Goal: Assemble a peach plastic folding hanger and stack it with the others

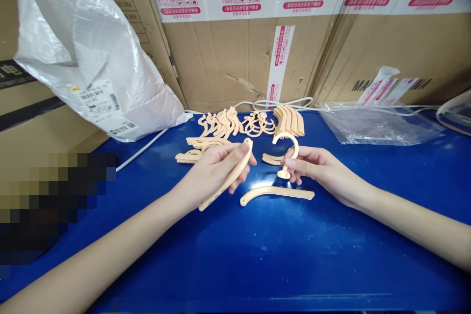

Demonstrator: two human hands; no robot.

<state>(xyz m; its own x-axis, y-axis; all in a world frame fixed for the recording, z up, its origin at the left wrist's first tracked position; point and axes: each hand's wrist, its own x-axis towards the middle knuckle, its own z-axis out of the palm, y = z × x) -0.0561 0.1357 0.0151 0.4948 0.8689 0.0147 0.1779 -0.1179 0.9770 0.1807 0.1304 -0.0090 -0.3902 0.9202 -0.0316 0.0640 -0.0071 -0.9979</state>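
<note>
My left hand (224, 164) is closed around a cream plastic hanger arm (230, 176), a long curved piece tilted with its rounded end up. Between the thumb and fingers of my right hand (311, 164) is a cream hanger hook (295, 144), upright, with a round disc at its foot. The two pieces are apart. On the blue table just below the hook lies another curved hanger arm (277, 191). A few more arms (272, 159) lie behind my right hand, partly hidden by it. Others (189, 157) lie beyond my left hand.
At the back of the blue table (265, 265) are loose hooks (253, 125), a stack of arms (290, 120) and a pile of small curved parts (222, 122). A clear plastic bag (382, 125) lies right; a white bag (99, 59) leans left. Cardboard boxes (235, 59) stand behind a white cable (142, 152).
</note>
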